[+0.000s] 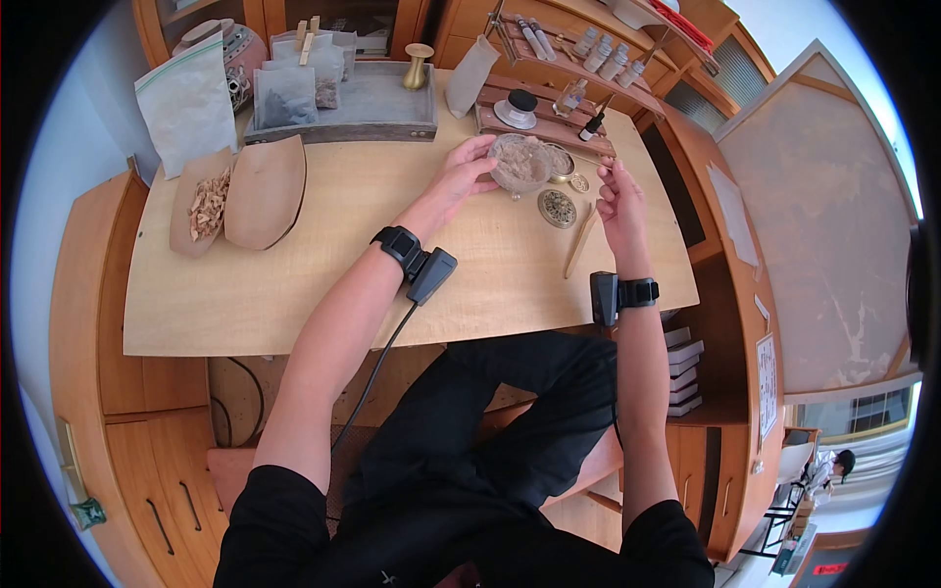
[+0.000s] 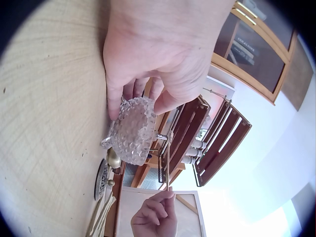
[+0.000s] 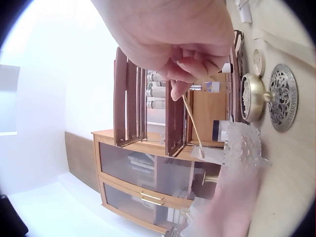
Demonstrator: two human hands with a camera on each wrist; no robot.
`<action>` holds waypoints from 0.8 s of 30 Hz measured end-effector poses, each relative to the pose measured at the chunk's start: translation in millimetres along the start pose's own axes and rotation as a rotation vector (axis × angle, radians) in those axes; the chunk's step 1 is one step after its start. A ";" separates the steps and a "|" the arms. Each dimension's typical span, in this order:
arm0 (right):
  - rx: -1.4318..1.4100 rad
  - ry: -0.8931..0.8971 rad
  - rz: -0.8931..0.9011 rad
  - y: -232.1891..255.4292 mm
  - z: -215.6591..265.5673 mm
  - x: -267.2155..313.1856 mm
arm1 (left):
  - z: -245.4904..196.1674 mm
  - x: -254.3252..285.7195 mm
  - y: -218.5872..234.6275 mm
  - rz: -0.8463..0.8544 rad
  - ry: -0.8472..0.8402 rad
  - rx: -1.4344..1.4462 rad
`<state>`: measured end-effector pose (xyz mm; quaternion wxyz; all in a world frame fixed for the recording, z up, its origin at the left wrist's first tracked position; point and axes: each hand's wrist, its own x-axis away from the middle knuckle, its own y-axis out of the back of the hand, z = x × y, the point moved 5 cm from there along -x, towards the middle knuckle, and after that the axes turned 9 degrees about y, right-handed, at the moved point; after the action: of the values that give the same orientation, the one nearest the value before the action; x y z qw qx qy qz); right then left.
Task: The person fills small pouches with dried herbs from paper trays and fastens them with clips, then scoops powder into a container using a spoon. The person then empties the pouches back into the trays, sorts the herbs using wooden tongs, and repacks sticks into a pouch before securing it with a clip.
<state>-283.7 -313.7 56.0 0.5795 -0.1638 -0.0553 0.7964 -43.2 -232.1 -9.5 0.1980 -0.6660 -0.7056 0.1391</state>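
My left hand [image 1: 453,184] grips a clear, bumpy glass bowl [image 2: 132,131] by its side, thumb and fingers about the rim. Light brown powder [image 1: 521,157] fills it. To its right, my right hand [image 1: 622,206] pinches the end of a thin, long-handled spoon [image 3: 191,116], whose small tip points toward the bowl. Beside the bowl stands a round brass burner [image 3: 253,101] with pale ash inside. Its pierced metal lid [image 1: 557,208] lies in front, and a small brass disc [image 1: 579,183] is close by. Slim wooden tongs [image 1: 578,243] rest near my right wrist.
Behind the bowl stands a tiered wooden rack [image 1: 549,69] with vials and a black-capped jar [image 1: 517,108]. At the back left, a grey tray [image 1: 377,127] holds bags and a brass cup [image 1: 417,67]. Two wooden dishes [image 1: 265,191] lie left, one with wood chips [image 1: 209,206].
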 end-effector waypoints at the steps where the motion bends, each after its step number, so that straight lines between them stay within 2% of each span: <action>1: 0.000 0.000 0.000 3.5 0.5 -2.9 | -0.4 0.5 -0.5 0.001 0.002 0.003; 7: 0.001 0.068 -0.101 30.7 2.9 -17.5 | -1.9 2.0 -1.9 0.001 0.006 0.007; 9: 0.101 0.090 -0.187 38.2 3.0 -16.6 | -2.0 1.9 -1.7 0.000 0.005 0.009; 13: 0.282 0.122 -0.150 32.2 -0.6 -9.1 | -2.0 1.9 -1.7 -0.005 0.006 0.012; 15: 0.464 0.125 -0.107 27.1 -0.1 -7.7 | -2.5 2.7 -1.8 -0.005 0.004 0.012; 22: 0.466 0.232 -0.126 10.6 20.4 -1.5 | -1.3 1.9 -0.2 0.012 -0.015 0.022; 24: 0.406 0.296 -0.063 -1.4 30.4 3.9 | -0.5 1.2 -0.1 0.009 -0.010 0.031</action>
<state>-293.3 -306.5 84.2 0.6270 -0.1569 0.1860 0.7400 -43.1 -231.0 -8.9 0.2042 -0.6653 -0.7013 0.1542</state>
